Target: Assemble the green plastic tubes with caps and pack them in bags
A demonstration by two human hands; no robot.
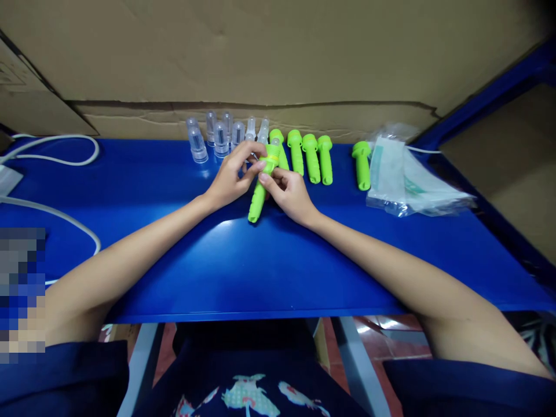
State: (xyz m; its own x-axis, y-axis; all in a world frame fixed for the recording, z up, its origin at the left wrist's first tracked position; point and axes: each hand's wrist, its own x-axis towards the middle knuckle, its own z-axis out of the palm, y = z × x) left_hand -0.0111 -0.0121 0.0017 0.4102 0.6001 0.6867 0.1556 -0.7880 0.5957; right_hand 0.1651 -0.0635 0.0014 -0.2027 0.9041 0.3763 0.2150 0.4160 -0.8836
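Note:
Over the middle of the blue table, both of my hands hold one lime-green plastic flashlight-shaped handle (pixel 258 202), tilted with its wide head away from me. My left hand (pixel 237 176) pinches the head end from the left. Fingers of my right hand (pixel 293 194) close around the body just below the head. A small clear piece shows at the head's top; its lower part is hidden. Just behind stand several more green handles (pixel 311 159), leaning slightly. Several clear ribbed plastic tubes (pixel 197 142) stand behind my left hand, beside smaller translucent tubes (pixel 263 130).
A lone green handle (pixel 362 167) lies at the right, next to clear plastic bags (pixel 412 176) with white and green print. White cables (pixel 65 205) run along the left side. Cardboard (pixel 278 52) walls the back of the blue table (pixel 260 272).

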